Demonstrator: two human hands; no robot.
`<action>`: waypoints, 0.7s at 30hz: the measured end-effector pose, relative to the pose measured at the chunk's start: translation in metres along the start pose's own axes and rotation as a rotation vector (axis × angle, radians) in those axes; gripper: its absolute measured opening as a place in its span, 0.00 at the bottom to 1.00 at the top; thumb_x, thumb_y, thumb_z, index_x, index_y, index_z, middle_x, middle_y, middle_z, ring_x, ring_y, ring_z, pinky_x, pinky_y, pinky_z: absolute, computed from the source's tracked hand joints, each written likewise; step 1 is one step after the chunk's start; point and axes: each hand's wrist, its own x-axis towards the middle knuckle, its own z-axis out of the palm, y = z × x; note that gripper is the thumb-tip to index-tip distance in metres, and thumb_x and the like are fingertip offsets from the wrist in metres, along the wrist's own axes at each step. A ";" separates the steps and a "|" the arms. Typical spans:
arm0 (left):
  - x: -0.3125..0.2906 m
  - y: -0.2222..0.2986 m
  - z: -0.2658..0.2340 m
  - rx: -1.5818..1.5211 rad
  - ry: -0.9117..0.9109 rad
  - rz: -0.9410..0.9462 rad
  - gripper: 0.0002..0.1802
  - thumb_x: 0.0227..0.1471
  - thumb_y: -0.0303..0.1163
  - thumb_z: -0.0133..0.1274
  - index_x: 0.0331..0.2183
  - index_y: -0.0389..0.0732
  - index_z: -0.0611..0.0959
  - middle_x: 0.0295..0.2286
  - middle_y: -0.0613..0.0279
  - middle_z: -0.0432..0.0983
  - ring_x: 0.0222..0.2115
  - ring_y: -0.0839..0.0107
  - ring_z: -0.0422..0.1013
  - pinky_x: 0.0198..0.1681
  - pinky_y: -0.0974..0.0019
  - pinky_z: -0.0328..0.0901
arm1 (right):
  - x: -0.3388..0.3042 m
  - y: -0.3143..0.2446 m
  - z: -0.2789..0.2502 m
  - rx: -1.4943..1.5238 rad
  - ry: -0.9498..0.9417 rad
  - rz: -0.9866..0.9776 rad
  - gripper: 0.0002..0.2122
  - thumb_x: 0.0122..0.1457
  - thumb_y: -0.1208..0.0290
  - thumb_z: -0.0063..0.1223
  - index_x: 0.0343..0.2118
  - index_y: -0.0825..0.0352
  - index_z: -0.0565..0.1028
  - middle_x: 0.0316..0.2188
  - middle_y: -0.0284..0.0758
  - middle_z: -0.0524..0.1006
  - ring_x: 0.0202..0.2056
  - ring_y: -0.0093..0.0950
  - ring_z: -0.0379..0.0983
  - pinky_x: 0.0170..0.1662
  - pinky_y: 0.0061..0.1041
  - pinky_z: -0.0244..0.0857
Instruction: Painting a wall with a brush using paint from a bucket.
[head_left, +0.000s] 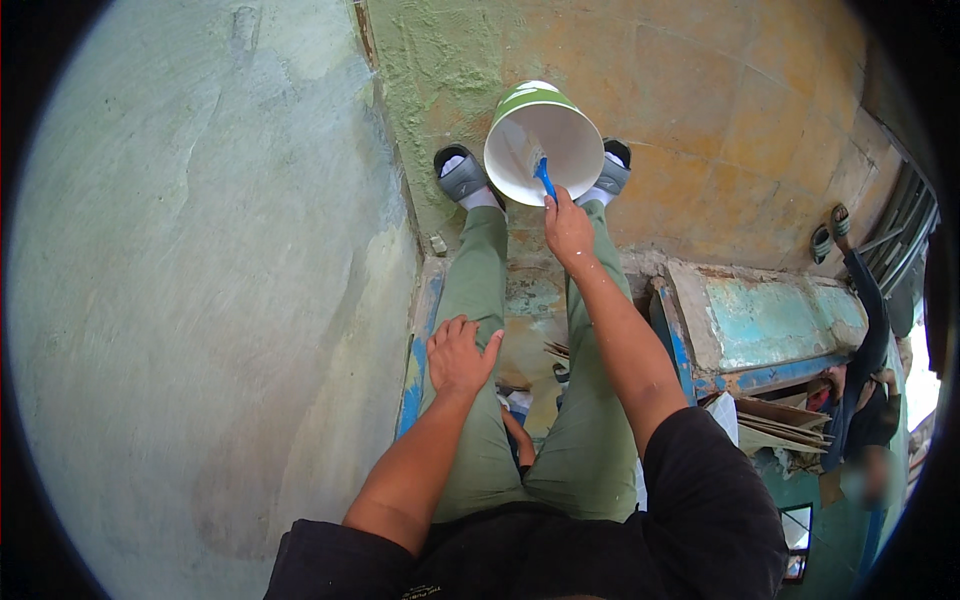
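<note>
A white bucket (508,150) with a green outer side stands between my feet, its mouth tilted toward me. My right hand (571,232) is closed round the blue handle of a paintbrush (543,173). The brush's pale bristles reach into the bucket, close to its inner wall. How much paint lies at the bottom I cannot make out. Flat on my left knee rests my left hand (461,356), fingers spread and holding nothing. My legs in green trousers (472,262) flank the bucket, with grey sandals (463,178) on my feet.
A large grey-green plastered wall (220,300) fills the left side. Orange-brown tiles (700,110) cover the ground ahead. On the right are a raised turquoise ledge (775,318), stacked cardboard (780,425) and a seated person (870,330). Another person's arm (518,437) shows below, between my legs.
</note>
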 end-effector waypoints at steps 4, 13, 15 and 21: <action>0.000 -0.001 0.001 -0.004 -0.002 0.001 0.25 0.47 0.53 0.54 0.37 0.43 0.81 0.44 0.60 0.73 0.48 0.63 0.65 0.51 0.57 0.56 | 0.001 0.001 0.001 0.006 -0.009 -0.020 0.15 0.63 0.60 0.38 0.47 0.62 0.68 0.27 0.52 0.77 0.32 0.53 0.73 0.36 0.51 0.64; 0.003 0.001 -0.003 -0.009 -0.006 -0.006 0.24 0.47 0.53 0.54 0.37 0.43 0.81 0.43 0.60 0.73 0.48 0.63 0.66 0.51 0.57 0.56 | 0.005 0.001 0.003 0.032 -0.012 0.020 0.15 0.62 0.60 0.39 0.46 0.62 0.69 0.28 0.52 0.76 0.32 0.54 0.73 0.36 0.51 0.64; 0.003 0.002 -0.003 -0.012 -0.011 -0.004 0.24 0.47 0.53 0.54 0.37 0.43 0.81 0.44 0.60 0.73 0.48 0.63 0.66 0.51 0.57 0.56 | 0.006 0.001 0.004 0.060 -0.002 0.015 0.14 0.62 0.60 0.39 0.46 0.62 0.69 0.28 0.53 0.76 0.32 0.54 0.73 0.37 0.52 0.64; 0.003 0.007 -0.007 0.021 -0.069 -0.018 0.27 0.49 0.56 0.51 0.40 0.44 0.81 0.46 0.62 0.71 0.49 0.63 0.63 0.52 0.57 0.55 | 0.010 0.003 0.006 0.076 0.021 -0.018 0.14 0.62 0.60 0.39 0.45 0.62 0.70 0.28 0.53 0.76 0.33 0.54 0.72 0.37 0.52 0.63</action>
